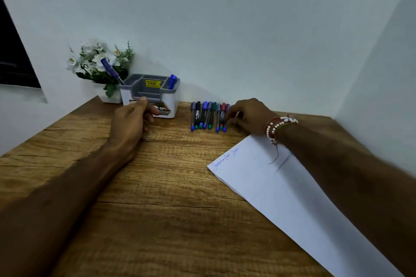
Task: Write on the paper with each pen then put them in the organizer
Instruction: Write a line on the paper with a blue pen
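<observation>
Beside the organizer lie capped pens (blue, green, red).

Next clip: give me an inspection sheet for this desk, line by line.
Surface: wooden desk, set into a corner.
Job's things: grey and white organizer holding two blue pens; row of pens lying by the wall; paper with blue writing near its far edge.
Clutter: potted white flowers behind the organizer.
Hands: left hand loosely curled in front of the organizer, nothing seen in it; right hand with fingertips at the row's right end, grip unclear; beaded bracelets on that wrist.
Cables: nothing seen.
Surroundings: white walls; dark panel at far left.
</observation>
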